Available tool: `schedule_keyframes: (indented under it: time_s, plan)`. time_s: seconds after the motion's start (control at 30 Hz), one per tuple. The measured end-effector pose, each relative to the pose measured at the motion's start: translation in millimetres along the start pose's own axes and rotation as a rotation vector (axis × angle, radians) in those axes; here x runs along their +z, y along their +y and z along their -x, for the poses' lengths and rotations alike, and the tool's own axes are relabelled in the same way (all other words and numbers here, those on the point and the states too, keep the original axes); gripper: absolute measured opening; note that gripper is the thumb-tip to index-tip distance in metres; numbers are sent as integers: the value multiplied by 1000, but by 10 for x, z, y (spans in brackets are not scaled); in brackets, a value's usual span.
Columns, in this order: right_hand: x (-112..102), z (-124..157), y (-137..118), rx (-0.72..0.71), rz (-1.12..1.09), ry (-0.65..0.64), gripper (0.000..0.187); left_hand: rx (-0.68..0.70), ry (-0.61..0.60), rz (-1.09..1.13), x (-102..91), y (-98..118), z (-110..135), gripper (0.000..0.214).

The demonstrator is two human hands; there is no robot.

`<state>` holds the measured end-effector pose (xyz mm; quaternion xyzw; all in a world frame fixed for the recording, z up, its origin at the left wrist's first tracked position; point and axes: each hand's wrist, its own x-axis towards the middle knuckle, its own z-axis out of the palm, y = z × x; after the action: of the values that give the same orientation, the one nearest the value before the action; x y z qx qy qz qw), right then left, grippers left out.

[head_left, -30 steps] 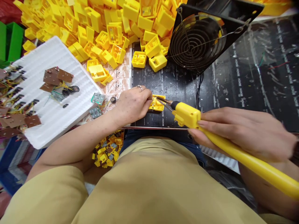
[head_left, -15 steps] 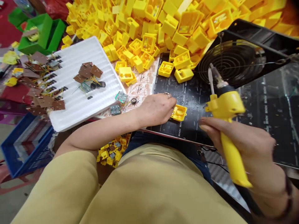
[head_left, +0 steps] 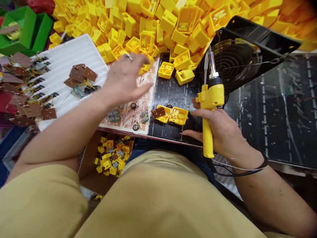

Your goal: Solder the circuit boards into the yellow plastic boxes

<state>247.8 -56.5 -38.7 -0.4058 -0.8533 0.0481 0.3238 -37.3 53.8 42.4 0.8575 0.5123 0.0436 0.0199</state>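
Observation:
My right hand (head_left: 220,127) is wrapped round the yellow handle of a soldering gun (head_left: 210,96), its metal tip pointing up and away from me. My left hand (head_left: 127,79), blurred and with fingers apart, hovers over the patterned sheet (head_left: 126,124) near the pile of yellow cases. Between my hands an opened yellow case (head_left: 179,115) lies on the black mat, with a brown circuit board (head_left: 158,113) over its left half and thin wires at it. Left of it are a small green board (head_left: 144,115) and round black parts, one of them a ring-like piece (head_left: 135,127).
A heap of yellow cases (head_left: 146,41) covers the back of the bench. A black fan (head_left: 237,59) stands behind the soldering gun. On the left, a white foam sheet (head_left: 91,46) bears wired brown boards, beside green bins (head_left: 19,33). Below the bench edge sits a cardboard box (head_left: 95,181) of yellow parts.
My left hand has left the yellow case and moved up and left, its fingers opening. The soldering gun has swung more upright and leftward. A brown board now shows over the case.

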Motion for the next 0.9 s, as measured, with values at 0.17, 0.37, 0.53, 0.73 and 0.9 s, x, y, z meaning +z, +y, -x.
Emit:
schedule_keyframes:
  time_s: [0.17, 0.37, 0.53, 0.73, 0.9]
  plan:
    - [114, -61, 46, -43, -15, 12, 49, 1, -118, -232, 219, -749, -316, 63]
    - [148, 7, -63, -58, -32, 22, 38, 30, -224, -216, 149, -577, -361, 49]
    - [-24, 88, -127, -7, -197, 0, 55, 233, -261, 400, 167, -56, -404, 40]
    - [-90, -173, 9, 63, 28, 116, 57, 244, -312, 573, 451, -13, -540, 44]
    - [-92, -400, 232, -21, 157, 18, 44, 270, -258, 375, 400, -301, -425, 48]
